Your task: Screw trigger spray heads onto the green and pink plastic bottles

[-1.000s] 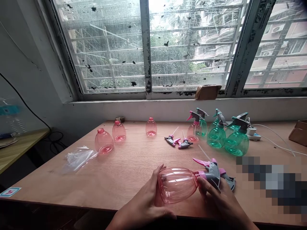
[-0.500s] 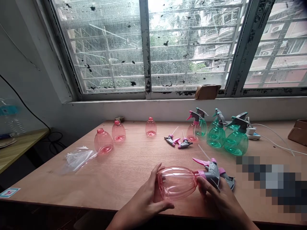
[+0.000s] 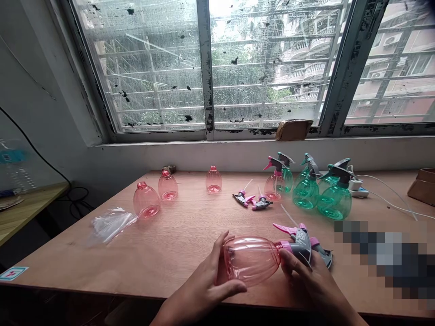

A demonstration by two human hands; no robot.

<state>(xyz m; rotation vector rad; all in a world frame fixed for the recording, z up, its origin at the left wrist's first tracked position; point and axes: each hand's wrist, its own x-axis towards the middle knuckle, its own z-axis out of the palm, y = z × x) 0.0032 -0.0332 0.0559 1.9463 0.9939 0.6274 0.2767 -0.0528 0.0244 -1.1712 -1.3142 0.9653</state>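
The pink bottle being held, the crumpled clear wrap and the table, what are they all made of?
Pink bottle: probably plastic, see-through and glossy; bright streaks shine on its side, though looks alone can't rule out glass.
Crumpled clear wrap: seems thin plastic film, shiny, with many wrinkles.
Table: looks like wood or wood-look board, with a soft sheen and fine grain.

There it was: the left hand (image 3: 214, 277) spread around the pink bottle's (image 3: 251, 260) base, the right hand (image 3: 307, 276) gripping its grey spray head (image 3: 301, 250), sideways at the worktop's (image 3: 163, 253) near edge! Green spray bottles (image 3: 335, 203) stood towards the far right corner, a plastic bag (image 3: 113, 224) lay by the left edge.
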